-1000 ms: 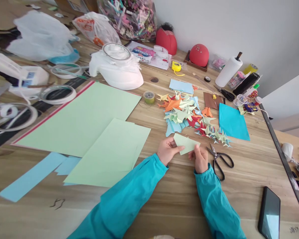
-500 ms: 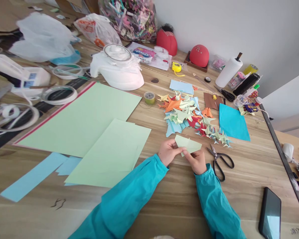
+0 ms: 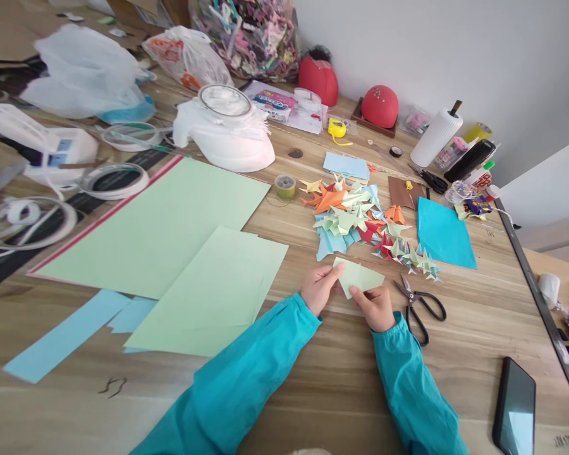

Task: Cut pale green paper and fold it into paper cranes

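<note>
Between my two hands is a small piece of pale green paper (image 3: 363, 278), with a crease near its middle. My left hand (image 3: 318, 287) pinches its left corner, thumb on top. The lower edge is gripped by my right hand (image 3: 375, 306), its thumb also lying on the paper; the fingers underneath are hidden. Just beyond the hands lies a pile of folded paper cranes (image 3: 344, 218) in orange, green, blue and red. Black-handled scissors (image 3: 420, 303) rest with blades parted to the right of my right hand.
Large green sheets (image 3: 213, 291) and blue paper strips (image 3: 61, 335) lie on the left. A phone (image 3: 514, 404) is at the lower right. Farther back are a thread spool (image 3: 285, 186), a turquoise sheet (image 3: 443, 232), a yellow tape measure (image 3: 336, 128) and a white cloth bundle (image 3: 227, 136).
My left thumb has moved from the paper's lower edge up to its upper left corner. The paper's left part now looks opened out lower down. My right hand has barely moved.
</note>
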Tool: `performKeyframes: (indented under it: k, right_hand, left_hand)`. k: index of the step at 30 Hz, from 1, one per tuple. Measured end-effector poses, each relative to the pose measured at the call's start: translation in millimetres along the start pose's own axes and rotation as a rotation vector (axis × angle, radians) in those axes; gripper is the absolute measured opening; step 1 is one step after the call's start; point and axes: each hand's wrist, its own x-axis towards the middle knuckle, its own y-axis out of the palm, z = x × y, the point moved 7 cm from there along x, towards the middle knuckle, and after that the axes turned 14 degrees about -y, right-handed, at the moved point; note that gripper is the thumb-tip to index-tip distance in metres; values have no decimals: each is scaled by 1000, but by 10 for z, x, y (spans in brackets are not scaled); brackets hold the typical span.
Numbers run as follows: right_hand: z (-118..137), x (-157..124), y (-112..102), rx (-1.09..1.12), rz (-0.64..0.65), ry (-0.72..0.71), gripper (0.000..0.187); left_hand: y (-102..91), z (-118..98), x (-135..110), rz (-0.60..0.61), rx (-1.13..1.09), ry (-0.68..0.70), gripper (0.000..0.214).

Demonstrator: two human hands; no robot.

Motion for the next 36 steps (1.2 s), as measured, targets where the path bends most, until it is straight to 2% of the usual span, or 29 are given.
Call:
performKeyframes:
  k: [8, 16, 22, 29, 33, 36]
  right_hand:
    - [-47, -8, -17, 7, -20, 22, 52]
    - [-114, -24, -85, 44, -142, 69, 58]
    - [-123, -39, -83, 48, -151, 103, 62]
    - [-70, -26, -157, 54, -252, 90, 56]
    - [-73, -17, -137, 63, -227, 89, 57]
    - [-49, -7, -117, 50, -188, 52, 49]
  left_hand:
    - [-18, 16, 35, 29, -89, -29, 60]
    - [152, -76, -45, 137, 71, 72, 43]
    - [144, -79, -54, 115, 156, 61, 32]
    - [109, -88, -46, 91, 165, 51, 31]
    - [104, -84, -38, 90, 158, 47, 30]
    - [103, -82, -37, 90, 165, 47, 30]
